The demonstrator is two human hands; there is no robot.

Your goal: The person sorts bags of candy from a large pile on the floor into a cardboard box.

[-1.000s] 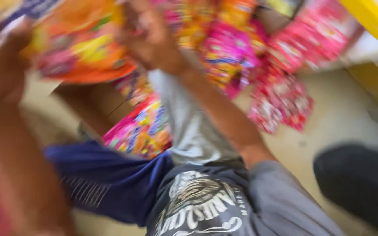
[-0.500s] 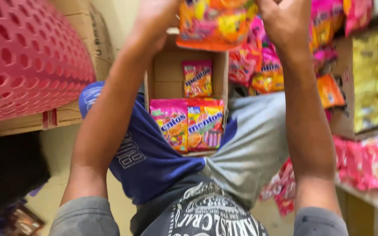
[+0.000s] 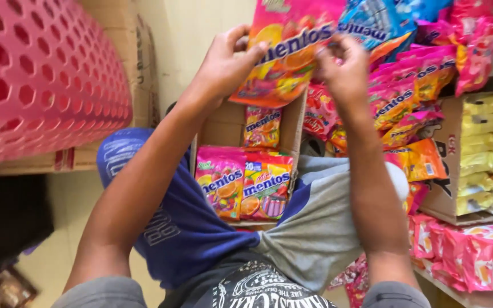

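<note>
My left hand (image 3: 226,63) grips the left edge of an orange and pink candy bag (image 3: 286,54) held up in front of me. My right hand (image 3: 343,68) pinches the same bag at its right side. Below them, an open cardboard box (image 3: 223,122) rests between my knees. Inside it lie two colourful candy bags (image 3: 245,182) side by side, with a third candy bag (image 3: 262,126) standing further back.
A pink perforated plastic basket (image 3: 41,74) fills the left. Hanging candy bags (image 3: 406,91) crowd the upper right. A carton of yellow packets (image 3: 480,154) and pink wrapped packs (image 3: 475,256) sit on a shelf at right. My legs wear blue and grey shorts (image 3: 201,228).
The view has steadied and swung down onto the box. Both hands have stayed on the orange bag, which now sits lower, more fully in view.
</note>
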